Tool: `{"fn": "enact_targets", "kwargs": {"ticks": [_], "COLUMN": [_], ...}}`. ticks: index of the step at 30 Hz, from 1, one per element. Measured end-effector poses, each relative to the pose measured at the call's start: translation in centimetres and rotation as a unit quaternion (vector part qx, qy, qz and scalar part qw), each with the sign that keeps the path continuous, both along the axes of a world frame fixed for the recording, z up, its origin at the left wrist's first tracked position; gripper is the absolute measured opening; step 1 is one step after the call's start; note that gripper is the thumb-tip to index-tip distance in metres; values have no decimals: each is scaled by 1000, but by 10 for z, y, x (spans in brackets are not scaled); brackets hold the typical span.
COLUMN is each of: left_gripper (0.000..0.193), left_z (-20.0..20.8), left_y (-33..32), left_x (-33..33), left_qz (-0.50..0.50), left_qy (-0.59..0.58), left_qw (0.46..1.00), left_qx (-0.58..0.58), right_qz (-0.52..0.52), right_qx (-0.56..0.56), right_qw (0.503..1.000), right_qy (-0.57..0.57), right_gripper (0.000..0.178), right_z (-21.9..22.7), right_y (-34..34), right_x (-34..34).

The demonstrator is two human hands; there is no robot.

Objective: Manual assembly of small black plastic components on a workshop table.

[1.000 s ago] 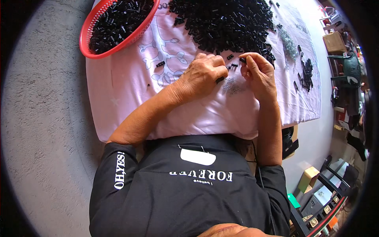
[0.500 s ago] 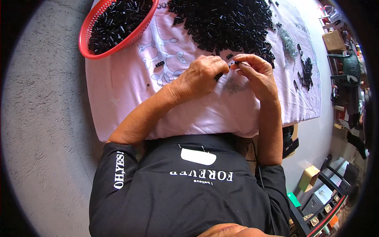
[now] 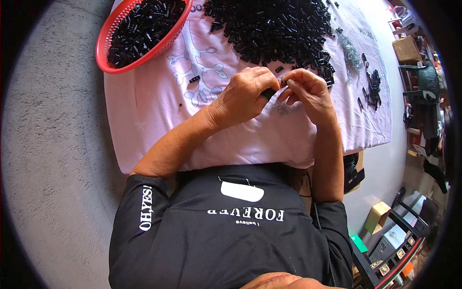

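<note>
Head view: a desk (image 3: pixel 250 147) covered in pale pink cloth carries a heap of small black plastic pieces (image 3: pixel 276 31). Left of the heap sits a red perforated plastic basket (image 3: pixel 100 48) holding similar black pieces (image 3: pixel 144 33). Just below the heap, the left hand (image 3: pixel 246 92) curls its fingers around a black object (image 3: pixel 269 94), and the right hand (image 3: pixel 309 93) pinches a small dark piece (image 3: pixel 284 83) between its fingers. Right of the heap lie fine silvery bits (image 3: pixel 352 53).
</note>
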State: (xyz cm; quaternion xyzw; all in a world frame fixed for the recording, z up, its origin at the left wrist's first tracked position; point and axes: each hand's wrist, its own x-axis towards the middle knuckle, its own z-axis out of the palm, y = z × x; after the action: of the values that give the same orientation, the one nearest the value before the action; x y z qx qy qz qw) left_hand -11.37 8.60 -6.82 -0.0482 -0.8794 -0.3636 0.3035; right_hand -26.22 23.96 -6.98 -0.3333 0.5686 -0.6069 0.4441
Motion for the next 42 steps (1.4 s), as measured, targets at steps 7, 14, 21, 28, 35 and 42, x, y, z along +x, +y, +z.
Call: {"fn": "enact_targets", "kwargs": {"ticks": [7, 14, 21, 28, 35, 42], "left_gripper": [25, 25, 21, 22, 25, 22], "left_z": [5, 5, -1, -3, -2, 4], "left_y": [-1, 1, 4, 7, 8, 10], "left_x": [1, 2, -2, -2, -1, 1], "left_qz": [-5, -1, 23, 37, 9, 15], "left_qy": [-55, -67, -4, 37, -13, -68], "left_qw": [992, 985, 998, 999, 995, 981], "left_qx": [117, 160, 58, 7, 102, 182], "right_qz": [11, 10, -13, -9, 4, 5], "right_qx": [-11, -28, -4, -5, -58, -72], "right_qw": [999, 999, 1000, 999, 998, 997], "right_qy": [-44, -44, -19, -37, -40, -24], "right_gripper": [15, 15, 15, 20, 20, 22], "right_z": [-1, -4, 3, -3, -8, -7], "right_y": [3, 2, 1, -2, -2, -3], "right_x": [-4, -4, -1, 1, 0, 3]}}
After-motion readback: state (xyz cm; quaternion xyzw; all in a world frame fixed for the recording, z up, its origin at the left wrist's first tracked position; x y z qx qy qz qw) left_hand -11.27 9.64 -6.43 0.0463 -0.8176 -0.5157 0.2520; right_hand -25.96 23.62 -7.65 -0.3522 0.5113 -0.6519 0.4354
